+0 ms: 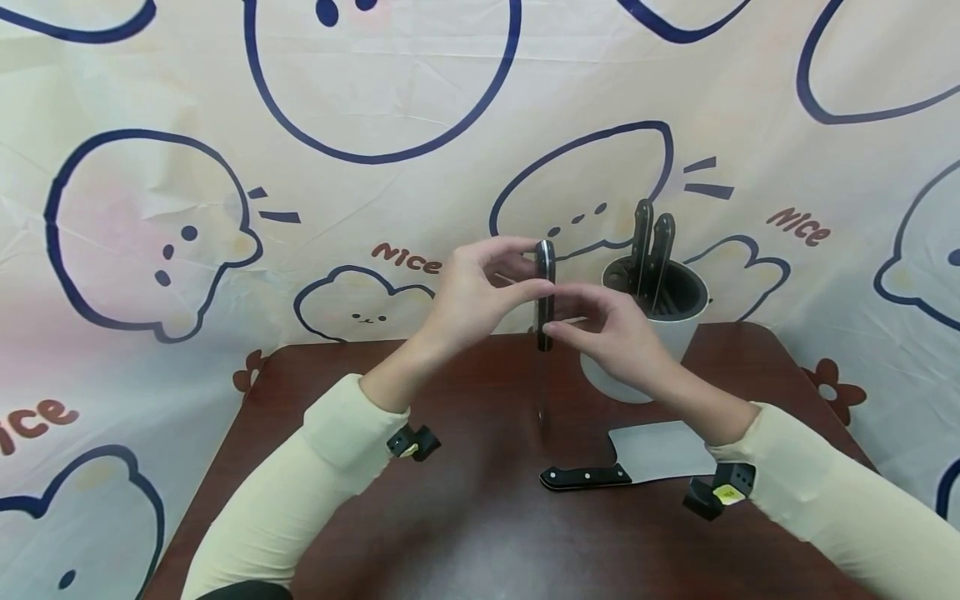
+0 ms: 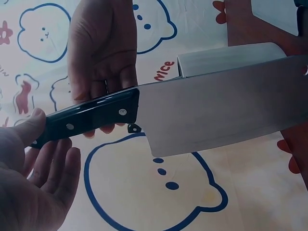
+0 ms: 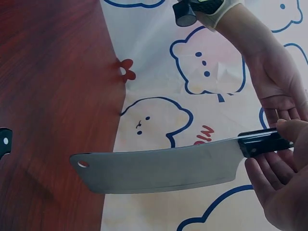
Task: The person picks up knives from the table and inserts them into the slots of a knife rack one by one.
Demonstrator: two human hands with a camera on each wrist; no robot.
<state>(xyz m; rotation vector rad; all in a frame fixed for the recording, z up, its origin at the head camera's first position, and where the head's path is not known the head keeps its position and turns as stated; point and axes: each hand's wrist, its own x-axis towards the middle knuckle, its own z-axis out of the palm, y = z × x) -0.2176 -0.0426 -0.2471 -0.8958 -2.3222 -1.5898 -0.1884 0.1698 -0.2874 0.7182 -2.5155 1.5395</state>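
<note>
Handling apparently midway: black handles [image 1: 642, 237] stand in the white holder [image 1: 681, 337]; left hand [image 1: 476, 283] and right hand [image 1: 615, 332], each in pinching grip, hold one cleaver [image 2: 216, 106] blade-down above the worktop [image 1: 435, 517]; another cleaver [image 1: 656, 450] lies untouched.

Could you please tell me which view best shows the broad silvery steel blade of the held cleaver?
The right wrist view: the broad silvery steel blade appears broadside and whole, with nothing blocking it. The left wrist view shows its face, but the frame crops its far end. The head view shows it nearly edge-on.
</note>
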